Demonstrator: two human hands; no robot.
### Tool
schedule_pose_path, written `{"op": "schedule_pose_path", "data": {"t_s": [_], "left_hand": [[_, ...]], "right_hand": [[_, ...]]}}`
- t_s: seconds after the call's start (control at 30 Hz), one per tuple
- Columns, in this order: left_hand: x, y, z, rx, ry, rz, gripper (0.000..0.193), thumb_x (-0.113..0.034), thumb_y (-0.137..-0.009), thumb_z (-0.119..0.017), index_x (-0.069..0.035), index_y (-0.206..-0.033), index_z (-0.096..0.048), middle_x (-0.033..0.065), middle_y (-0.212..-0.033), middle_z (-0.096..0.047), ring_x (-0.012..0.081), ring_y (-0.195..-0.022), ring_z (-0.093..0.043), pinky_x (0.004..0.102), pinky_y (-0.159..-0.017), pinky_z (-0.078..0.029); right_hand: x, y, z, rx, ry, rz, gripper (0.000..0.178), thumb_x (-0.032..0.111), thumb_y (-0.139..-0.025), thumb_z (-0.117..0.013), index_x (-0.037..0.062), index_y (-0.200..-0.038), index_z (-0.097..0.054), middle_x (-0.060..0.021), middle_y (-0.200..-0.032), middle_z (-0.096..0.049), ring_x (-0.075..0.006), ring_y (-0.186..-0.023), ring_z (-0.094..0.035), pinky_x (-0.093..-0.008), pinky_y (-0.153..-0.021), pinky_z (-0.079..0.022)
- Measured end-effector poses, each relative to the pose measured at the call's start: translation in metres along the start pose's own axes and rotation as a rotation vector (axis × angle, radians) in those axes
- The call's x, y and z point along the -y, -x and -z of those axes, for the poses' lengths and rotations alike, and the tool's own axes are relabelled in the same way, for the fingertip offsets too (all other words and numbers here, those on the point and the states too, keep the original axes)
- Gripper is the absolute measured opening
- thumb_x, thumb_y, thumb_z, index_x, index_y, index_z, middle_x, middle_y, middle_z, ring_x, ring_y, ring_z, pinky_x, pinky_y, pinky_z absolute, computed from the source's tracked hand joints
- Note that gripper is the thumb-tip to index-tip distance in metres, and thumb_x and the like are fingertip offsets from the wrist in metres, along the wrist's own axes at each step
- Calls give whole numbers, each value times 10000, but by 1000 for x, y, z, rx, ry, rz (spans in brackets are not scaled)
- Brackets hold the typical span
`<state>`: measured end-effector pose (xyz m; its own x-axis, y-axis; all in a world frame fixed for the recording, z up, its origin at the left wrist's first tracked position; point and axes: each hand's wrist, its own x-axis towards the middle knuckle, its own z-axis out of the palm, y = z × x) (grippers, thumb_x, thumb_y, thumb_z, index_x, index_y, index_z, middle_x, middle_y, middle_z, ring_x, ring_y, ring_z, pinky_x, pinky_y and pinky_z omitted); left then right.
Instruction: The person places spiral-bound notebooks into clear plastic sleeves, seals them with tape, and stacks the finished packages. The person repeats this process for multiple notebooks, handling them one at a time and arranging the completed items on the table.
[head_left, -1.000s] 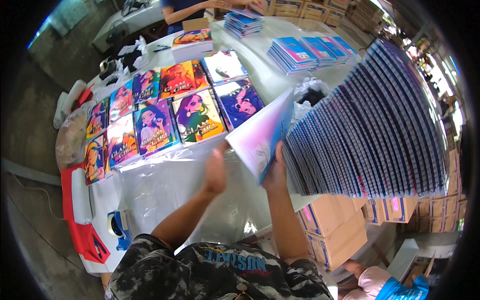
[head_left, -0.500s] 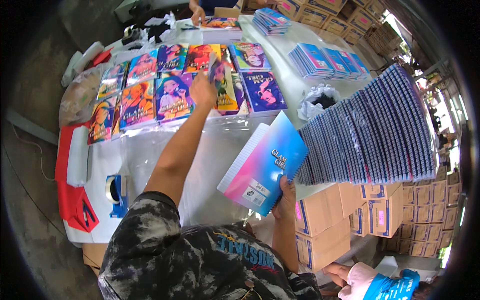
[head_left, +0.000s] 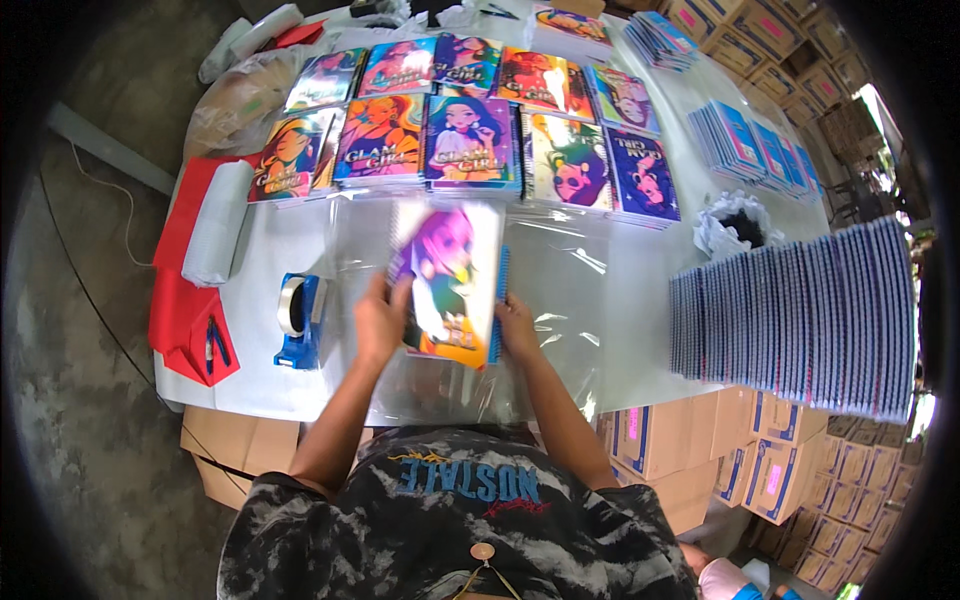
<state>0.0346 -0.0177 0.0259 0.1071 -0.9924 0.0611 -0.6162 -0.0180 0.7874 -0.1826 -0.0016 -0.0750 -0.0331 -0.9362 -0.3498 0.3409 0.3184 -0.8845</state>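
In front of my chest, both hands hold spiral notebooks close together. My left hand (head_left: 380, 320) is closed on the left edge of a notebook (head_left: 445, 275) with a purple-haired figure on its white, green and orange cover, slightly smeared by motion. Behind it a blue spiral binding shows along the right side, part of a second notebook (head_left: 499, 345); my right hand (head_left: 517, 328) grips it there. Just beyond lie two rows of stacked notebooks (head_left: 470, 143) with colourful illustrated covers. Clear plastic film (head_left: 560, 300) covers the table under my hands.
A tall, leaning pile of spiral notebooks (head_left: 800, 310) stands on the right. On the left are a blue tape dispenser (head_left: 303, 320), a white roll (head_left: 218, 222) and red material (head_left: 195, 325) with pens. Blue notebook stacks (head_left: 750, 150) lie far right; cartons (head_left: 660, 440) stand below the table's right edge.
My left hand has come back from the stacked notebooks with an illustrated one. My right hand has brought the blue-pink notebook leftward to the middle, behind it. The view has shifted.
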Motion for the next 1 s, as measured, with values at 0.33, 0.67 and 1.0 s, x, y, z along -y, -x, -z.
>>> {"op": "schedule_pose_path", "data": {"t_s": [0.33,0.67,1.0], "left_hand": [[91,-5,30,-248,289,192,394,-255,-936,-504,-21,-1250,-471,31,-786,-532,80,-637,-431,215,-574,-367],[67,-153,65,-346,30,141,352,-181,-868,-566,43,-1140,-566,138,-925,-648,170,-785,-606,280,-715,-472],[54,-299,23,-10,-485,300,804,-604,-684,-671,4,-1180,-496,207,-1107,-587,349,-1030,-567,441,-868,-446]], "right_hand": [[26,-6,9,94,454,-4,320,171,-823,-653,-22,-1046,-530,-83,-868,-633,-118,-742,-587,-282,-677,-482],[149,-106,-55,-99,825,459,484,274,-871,-569,-59,-1214,-493,-246,-1111,-572,-367,-1045,-548,-424,-932,-397],[156,-226,-152,-147,1551,-7,987,375,-706,-703,-76,-1391,-153,-285,-1442,-190,-492,-1312,-202,-562,-1059,-204]]}}
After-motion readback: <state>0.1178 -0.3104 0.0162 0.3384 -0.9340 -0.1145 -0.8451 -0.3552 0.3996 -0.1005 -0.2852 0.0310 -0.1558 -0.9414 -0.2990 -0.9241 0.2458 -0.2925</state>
